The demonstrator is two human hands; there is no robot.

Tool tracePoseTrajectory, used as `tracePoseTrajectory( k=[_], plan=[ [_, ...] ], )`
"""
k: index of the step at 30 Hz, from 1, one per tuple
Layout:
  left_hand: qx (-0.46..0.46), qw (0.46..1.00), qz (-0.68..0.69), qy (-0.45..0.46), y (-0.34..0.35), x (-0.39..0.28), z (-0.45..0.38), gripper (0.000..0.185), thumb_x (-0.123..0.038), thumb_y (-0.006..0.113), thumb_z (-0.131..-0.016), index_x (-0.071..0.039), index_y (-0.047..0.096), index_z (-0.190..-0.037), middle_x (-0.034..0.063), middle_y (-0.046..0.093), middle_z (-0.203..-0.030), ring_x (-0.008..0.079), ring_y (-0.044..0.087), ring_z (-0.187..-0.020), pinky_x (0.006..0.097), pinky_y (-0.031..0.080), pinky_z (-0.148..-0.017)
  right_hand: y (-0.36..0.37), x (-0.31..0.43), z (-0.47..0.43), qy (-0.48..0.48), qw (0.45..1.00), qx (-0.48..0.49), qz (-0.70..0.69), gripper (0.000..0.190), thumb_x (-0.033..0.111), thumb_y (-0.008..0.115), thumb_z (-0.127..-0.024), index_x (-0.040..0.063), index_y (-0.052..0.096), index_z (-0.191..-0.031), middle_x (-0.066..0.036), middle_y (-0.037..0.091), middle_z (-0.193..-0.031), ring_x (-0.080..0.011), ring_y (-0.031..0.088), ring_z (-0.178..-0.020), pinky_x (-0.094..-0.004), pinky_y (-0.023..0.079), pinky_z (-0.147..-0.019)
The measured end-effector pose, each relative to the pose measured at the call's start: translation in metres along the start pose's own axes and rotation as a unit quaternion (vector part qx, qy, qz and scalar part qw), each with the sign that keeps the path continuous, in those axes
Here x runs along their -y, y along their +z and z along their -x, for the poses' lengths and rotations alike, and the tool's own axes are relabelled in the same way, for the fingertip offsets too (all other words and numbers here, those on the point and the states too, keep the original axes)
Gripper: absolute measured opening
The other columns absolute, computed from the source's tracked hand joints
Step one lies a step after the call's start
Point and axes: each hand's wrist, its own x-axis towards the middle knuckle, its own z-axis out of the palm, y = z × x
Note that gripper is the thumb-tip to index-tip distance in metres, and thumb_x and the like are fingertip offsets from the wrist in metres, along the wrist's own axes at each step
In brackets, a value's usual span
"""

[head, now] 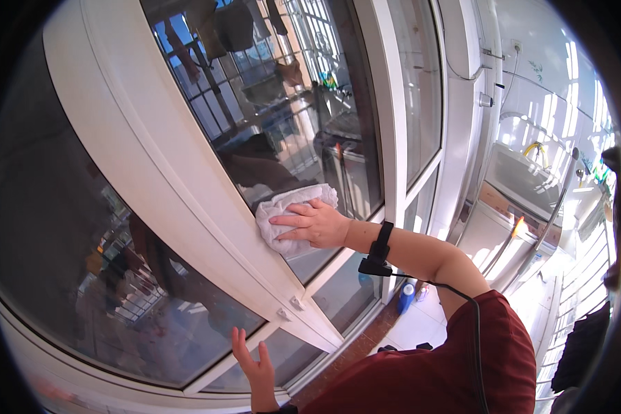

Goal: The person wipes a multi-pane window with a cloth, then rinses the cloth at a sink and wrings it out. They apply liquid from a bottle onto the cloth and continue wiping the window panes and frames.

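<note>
My right hand presses a folded white cloth against the lower part of a glass door pane, its fingers spread over the cloth. The cloth bunches beside the white door frame and partly overlaps it. A black strap with a small device and cable sits on my right wrist. Lower down, my left hand is raised with fingers apart, holding nothing, near the lower rail of the neighbouring glass panel. Whether it touches the panel, I cannot tell.
Two small white fittings project from the frame. A blue bottle stands on the floor by the sill. To the right are a washing machine and a long-handled pole. Hanging laundry and window bars show in the glass.
</note>
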Motion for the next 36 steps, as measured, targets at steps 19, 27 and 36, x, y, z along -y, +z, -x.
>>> tracePoseTrajectory(
  k=[19,27,36],
  plan=[
    [0.065,0.997,-0.029,0.040,0.030,0.026,-0.001,0.057,-0.014,0.058,-0.093,0.007,0.035,-0.140,0.0268,0.034,-0.147,0.0402,0.031,-0.137,0.0488,0.024,-0.112,-0.041,-0.181,-0.038,0.560,0.715,-0.413,-0.072,0.056,0.026,0.053,-0.092,0.020,0.039,-0.145,-0.012,0.028,-0.155,-0.0325,0.021,-0.144,-0.0496,0.011,-0.115],
    [0.011,0.991,-0.018,0.130,0.074,-0.061,-0.079,0.056,-0.009,0.064,-0.085,0.003,0.041,-0.135,0.0255,0.028,-0.149,0.0401,0.031,-0.136,0.0478,0.026,-0.112,-0.125,-0.131,-0.194,0.091,0.906,-0.412,-0.021,0.060,0.005,0.058,-0.072,0.022,0.055,-0.130,-0.007,0.039,-0.149,-0.0301,0.031,-0.140,-0.0522,0.024,-0.111],
    [-0.131,0.919,-0.281,0.245,0.066,-0.064,-0.128,0.074,-0.041,0.065,-0.086,-0.006,0.036,-0.144,0.0349,0.004,-0.154,0.0530,0.008,-0.141,0.0682,0.016,-0.104,-0.175,-0.281,-0.163,0.334,0.823,-0.460,0.006,0.049,0.030,0.057,-0.086,0.018,0.052,-0.133,-0.010,0.042,-0.146,-0.0325,0.035,-0.137,-0.0545,0.025,-0.109]
  ],
)
